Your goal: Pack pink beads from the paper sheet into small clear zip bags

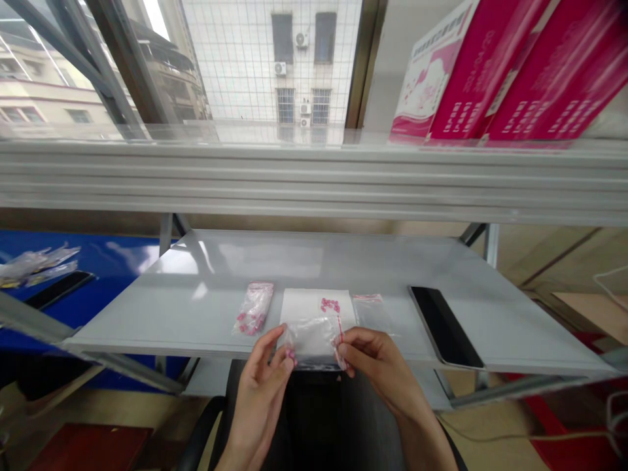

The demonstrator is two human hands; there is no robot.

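Between my two hands, over the table's front edge, a clear zip bag point(314, 332) is stretched sideways. My left hand point(267, 373) pinches its left end, where a few pink pieces show inside by the fingertips. My right hand point(373, 360) grips the right end, beside the red zip line. Behind the bag lies a white sheet of paper point(300, 302), with several small pink beads point(330, 305) on it. Left of the paper rests a filled zip bag point(254, 307) with pink pieces at its bottom. To the right, a flat clear zip bag point(370, 311) lies partly behind my right hand.
A black tablet or large phone point(444, 326) lies at the right of the grey table point(167, 314). A shelf beam point(294, 176) crosses above the table, carrying pink boxes point(471, 78). On a blue surface point(122, 255) at left are plastic bags point(36, 265) and a dark phone point(61, 288).
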